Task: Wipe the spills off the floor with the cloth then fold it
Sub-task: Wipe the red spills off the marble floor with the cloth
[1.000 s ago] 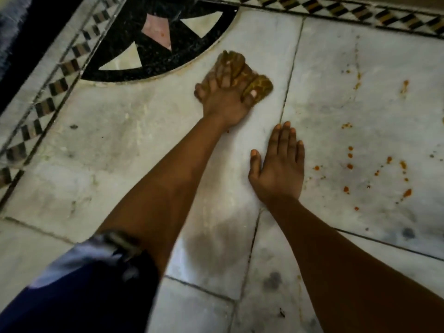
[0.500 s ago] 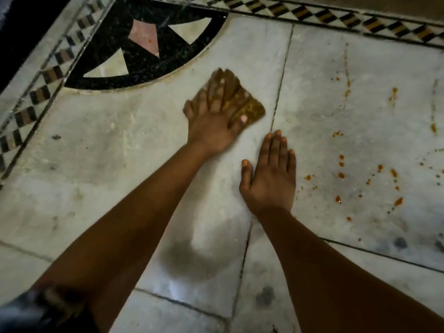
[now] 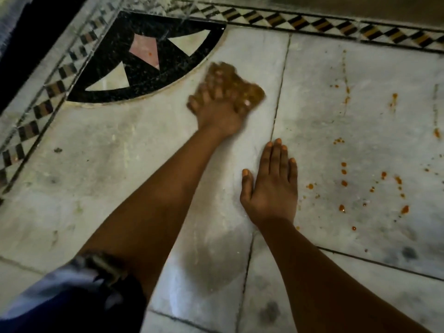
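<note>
A crumpled yellow-brown cloth lies on the white marble floor, just off the curved edge of a black inlay. My left hand presses down on it with fingers spread over the top; the hand is motion-blurred. My right hand rests flat on the floor, palm down, fingers straight, nearer to me and to the right of the cloth. Orange spill drops dot the slab to the right of my right hand, with more spots further away.
A black quarter-circle inlay with pink and white triangles sits at the upper left. A chequered border strip runs along the far edge and down the left side. A damp grey patch shows between my forearms.
My left hand drew the cloth a little toward me, then pushed it away again. My right hand stayed planted on the floor. The view shifted slightly.
</note>
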Tool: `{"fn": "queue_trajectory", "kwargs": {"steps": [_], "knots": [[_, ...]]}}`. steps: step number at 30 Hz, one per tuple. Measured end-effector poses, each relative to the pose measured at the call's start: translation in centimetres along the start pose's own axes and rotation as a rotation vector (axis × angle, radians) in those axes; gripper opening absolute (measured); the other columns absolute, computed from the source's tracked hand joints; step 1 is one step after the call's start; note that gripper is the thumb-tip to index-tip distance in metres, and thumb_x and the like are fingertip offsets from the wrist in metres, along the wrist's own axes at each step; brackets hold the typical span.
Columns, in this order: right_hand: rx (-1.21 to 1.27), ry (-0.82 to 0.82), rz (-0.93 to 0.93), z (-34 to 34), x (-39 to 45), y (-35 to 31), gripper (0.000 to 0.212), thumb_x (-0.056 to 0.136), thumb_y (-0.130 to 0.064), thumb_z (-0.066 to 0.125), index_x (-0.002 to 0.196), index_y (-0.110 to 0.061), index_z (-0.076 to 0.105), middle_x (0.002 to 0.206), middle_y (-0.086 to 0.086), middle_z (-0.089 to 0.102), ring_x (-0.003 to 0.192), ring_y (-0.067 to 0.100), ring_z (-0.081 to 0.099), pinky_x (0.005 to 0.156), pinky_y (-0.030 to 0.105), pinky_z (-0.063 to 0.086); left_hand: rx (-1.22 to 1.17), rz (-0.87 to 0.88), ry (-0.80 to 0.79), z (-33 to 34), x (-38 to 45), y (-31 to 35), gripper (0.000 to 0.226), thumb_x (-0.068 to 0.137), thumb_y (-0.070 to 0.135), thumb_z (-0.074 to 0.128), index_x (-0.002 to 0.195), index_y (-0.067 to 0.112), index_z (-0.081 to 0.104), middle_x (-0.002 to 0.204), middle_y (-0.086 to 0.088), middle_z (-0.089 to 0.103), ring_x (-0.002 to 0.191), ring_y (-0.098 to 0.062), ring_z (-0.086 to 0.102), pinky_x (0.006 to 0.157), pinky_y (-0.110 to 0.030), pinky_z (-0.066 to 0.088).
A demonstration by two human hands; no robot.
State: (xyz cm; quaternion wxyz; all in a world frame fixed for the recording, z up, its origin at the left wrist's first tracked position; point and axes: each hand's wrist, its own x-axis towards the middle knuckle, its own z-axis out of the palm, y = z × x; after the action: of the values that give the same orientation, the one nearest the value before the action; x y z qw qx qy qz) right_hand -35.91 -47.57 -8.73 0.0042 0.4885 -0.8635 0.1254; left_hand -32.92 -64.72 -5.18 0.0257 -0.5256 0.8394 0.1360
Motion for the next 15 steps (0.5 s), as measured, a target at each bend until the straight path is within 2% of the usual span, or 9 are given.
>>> {"fn": "queue_trajectory", "kwargs": {"steps": [2, 3, 4, 6, 8, 10, 12, 14, 15], "knots": [[0.003, -0.007, -0.001, -0.1, 0.1, -0.2, 0.069, 0.091, -0.042, 0.026, 0.143, 0.002, 0.029, 0.150, 0.021, 0.028, 0.140, 0.032, 0.026, 0.113, 0.040, 0.011, 0.050, 0.204, 0.004, 1.0, -1.8, 0.0, 0.055, 0.095, 0.055, 0.026, 0.147, 0.039, 0.015, 0.159, -0.003, -0.003, 0.144, -0.032, -0.005, 0.111, -0.057, -0.003], [0.006, -0.003, 0.001, -0.1, 0.1, -0.2, 0.069, 0.090, -0.042, 0.026, 0.143, 0.002, 0.030, 0.150, 0.021, 0.029, 0.140, 0.032, 0.027, 0.113, 0.041, 0.011, 0.065, 0.248, 0.015, 0.9, -2.0, -0.6, 0.053, 0.095, 0.055, 0.026, 0.146, 0.042, 0.017, 0.159, -0.002, -0.001, 0.144, -0.030, -0.003, 0.112, -0.055, -0.001], [0.008, 0.000, -0.002, -0.2, 0.1, -0.2, 0.069, 0.090, -0.042, 0.027, 0.143, 0.002, 0.030, 0.150, 0.021, 0.029, 0.139, 0.032, 0.027, 0.113, 0.041, 0.011, 0.067, 0.238, 0.029, 0.6, -1.6, -1.3, 0.052, 0.095, 0.055, 0.025, 0.146, 0.042, 0.019, 0.159, -0.002, 0.001, 0.145, -0.028, -0.002, 0.112, -0.055, 0.000], [0.016, 0.002, -0.018, -0.3, 0.0, -0.6, 0.068, 0.090, -0.042, 0.028, 0.143, 0.001, 0.031, 0.150, 0.021, 0.029, 0.139, 0.032, 0.028, 0.113, 0.041, 0.013, 0.023, 0.104, 0.036, -0.5, 0.7, -2.3, 0.053, 0.096, 0.055, 0.025, 0.146, 0.041, 0.019, 0.159, -0.002, 0.000, 0.145, -0.029, -0.002, 0.112, -0.055, -0.001], [0.012, 0.007, 0.037, -0.1, 0.3, 0.1, 0.068, 0.090, -0.042, 0.029, 0.143, 0.001, 0.030, 0.150, 0.020, 0.029, 0.140, 0.032, 0.027, 0.113, 0.042, 0.013, -0.098, 0.003, -0.020, -0.8, 4.6, 0.0, 0.053, 0.095, 0.056, 0.024, 0.146, 0.043, 0.016, 0.159, -0.002, -0.004, 0.144, -0.033, -0.004, 0.111, -0.058, -0.005], [0.023, 0.003, 0.015, -0.1, 0.2, -0.1, 0.068, 0.090, -0.042, 0.029, 0.143, 0.000, 0.030, 0.150, 0.020, 0.028, 0.140, 0.031, 0.026, 0.113, 0.041, 0.012, -0.097, -0.027, -0.021, -0.5, 5.3, 1.8, 0.056, 0.095, 0.057, 0.024, 0.147, 0.041, 0.012, 0.159, -0.004, -0.008, 0.143, -0.035, -0.008, 0.110, -0.059, -0.010], [0.025, -0.017, 0.021, -0.1, 0.1, -0.2, 0.068, 0.091, -0.043, 0.028, 0.143, 0.000, 0.029, 0.151, 0.019, 0.028, 0.141, 0.030, 0.025, 0.114, 0.040, 0.011, -0.047, 0.154, -0.049, -0.2, 4.2, 3.0, 0.060, 0.094, 0.059, 0.024, 0.148, 0.038, 0.010, 0.159, -0.004, -0.009, 0.143, -0.034, -0.010, 0.110, -0.057, -0.010], [0.024, -0.014, 0.019, -0.1, 0.2, -0.2, 0.068, 0.091, -0.043, 0.028, 0.143, 0.000, 0.028, 0.151, 0.019, 0.027, 0.141, 0.030, 0.024, 0.114, 0.040, 0.011, 0.022, 0.376, -0.060, 0.5, 1.7, 2.0, 0.059, 0.091, 0.062, 0.022, 0.146, 0.043, 0.012, 0.159, -0.001, -0.006, 0.144, -0.030, -0.007, 0.112, -0.055, -0.005], [0.023, -0.008, 0.017, -0.1, 0.3, -0.2, 0.068, 0.091, -0.043, 0.028, 0.143, 0.000, 0.028, 0.151, 0.020, 0.027, 0.141, 0.030, 0.025, 0.113, 0.041, 0.012, 0.044, 0.427, -0.054, 0.5, 0.8, 0.7, 0.061, 0.088, 0.063, 0.019, 0.145, 0.044, 0.014, 0.159, 0.000, -0.003, 0.145, -0.029, -0.004, 0.112, -0.053, -0.003]]}}
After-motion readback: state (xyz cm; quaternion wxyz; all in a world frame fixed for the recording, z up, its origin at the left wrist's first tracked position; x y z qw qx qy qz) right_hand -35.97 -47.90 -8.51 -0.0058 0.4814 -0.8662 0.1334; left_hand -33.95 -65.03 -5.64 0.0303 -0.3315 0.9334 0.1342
